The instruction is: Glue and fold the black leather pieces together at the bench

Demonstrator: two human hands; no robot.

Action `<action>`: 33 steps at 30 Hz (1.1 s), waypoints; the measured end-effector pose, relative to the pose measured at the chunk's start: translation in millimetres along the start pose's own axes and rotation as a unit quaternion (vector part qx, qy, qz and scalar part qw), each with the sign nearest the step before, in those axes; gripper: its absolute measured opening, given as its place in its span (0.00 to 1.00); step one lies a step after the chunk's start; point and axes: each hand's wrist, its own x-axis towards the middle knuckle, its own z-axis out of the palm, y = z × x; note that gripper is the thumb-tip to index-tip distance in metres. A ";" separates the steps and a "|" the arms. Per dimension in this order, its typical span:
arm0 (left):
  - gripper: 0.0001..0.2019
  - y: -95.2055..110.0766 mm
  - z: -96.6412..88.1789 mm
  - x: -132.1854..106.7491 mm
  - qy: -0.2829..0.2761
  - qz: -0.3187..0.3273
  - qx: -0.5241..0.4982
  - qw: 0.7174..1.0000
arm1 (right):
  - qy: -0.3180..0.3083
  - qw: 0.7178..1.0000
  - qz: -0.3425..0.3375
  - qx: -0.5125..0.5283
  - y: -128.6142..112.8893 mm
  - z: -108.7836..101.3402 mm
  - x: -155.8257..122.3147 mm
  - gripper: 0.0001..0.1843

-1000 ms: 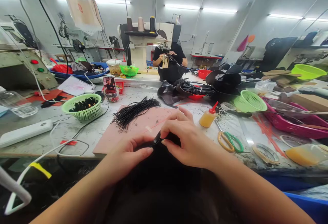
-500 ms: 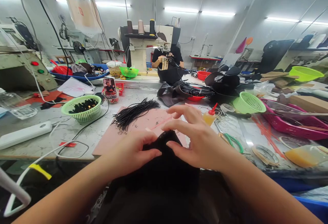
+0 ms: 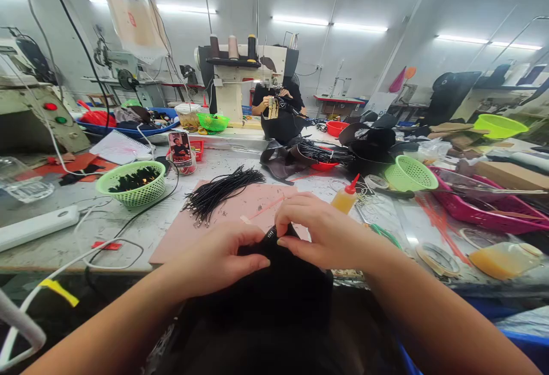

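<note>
A black piece of fabric or leather [image 3: 278, 278] is held up in front of me, with small pale lettering near its top edge. My left hand [image 3: 218, 258] grips its left side, thumb on the near face. At the top edge, my right hand [image 3: 319, 229] pinches the piece between thumb and bent fingers. Its lower part merges with the dark area over my lap, so its full shape is hidden. Just beyond my hands lies a pink board [image 3: 171, 238] bearing a bundle of black braided cords [image 3: 225, 192].
Right of my hands stands a glue bottle [image 3: 345, 195] with a red tip. A pale green basket [image 3: 132, 183] of black pieces and a phone [image 3: 180, 149] stand left. A magenta basket [image 3: 484, 209] lies right. Across the table a person [image 3: 278, 100] works at a sewing machine [image 3: 227, 86].
My right hand's fingers, spread above the edge before, have curled down and closed on the black piece. The pale lettering shows more clearly. The view has shifted slightly.
</note>
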 end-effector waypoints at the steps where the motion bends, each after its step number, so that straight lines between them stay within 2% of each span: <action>1: 0.08 -0.3 -0.2 0.2 -0.002 -0.001 -0.001 1.000 | 0.004 1.000 0.001 -0.002 -0.7 0.1 0.3 0.06; 8: 0.08 -0.6 0.1 5.5 -0.006 0.031 0.007 0.999 | 0.037 0.999 0.010 -0.017 -7.4 8.3 -0.8 0.07; 10: 0.08 -0.6 -0.4 7.0 -0.003 0.033 0.004 0.999 | 0.047 0.999 0.013 0.021 -5.4 9.9 -3.7 0.09; 12: 0.06 -1.3 -1.4 7.4 0.003 0.023 0.009 1.000 | 0.061 0.993 0.024 0.094 0.2 10.2 -7.3 0.16; 14: 0.06 -2.9 -2.3 6.9 0.006 0.019 0.005 1.000 | 0.062 0.981 0.054 0.175 7.7 10.6 -10.5 0.17; 17: 0.06 -6.3 -2.5 5.9 0.024 0.016 -0.008 1.000 | 0.043 0.958 0.110 0.262 17.6 15.3 -12.8 0.07; 18: 0.07 -7.2 -2.4 5.8 0.028 0.014 -0.010 0.999 | 0.041 0.949 0.125 0.285 20.0 18.3 -12.8 0.07; 25: 0.10 -7.0 -4.4 7.6 -0.019 -0.007 -0.001 1.000 | 0.079 0.870 0.205 0.441 27.8 43.4 -10.3 0.24; 28: 0.10 -7.6 -4.2 8.1 -0.037 -0.005 -0.006 0.999 | 0.097 0.858 0.214 0.457 26.9 47.8 -10.3 0.25; 33: 0.09 -12.8 -2.2 9.9 -0.060 0.023 -0.045 0.997 | 0.100 0.855 0.235 0.452 20.4 44.8 -11.4 0.23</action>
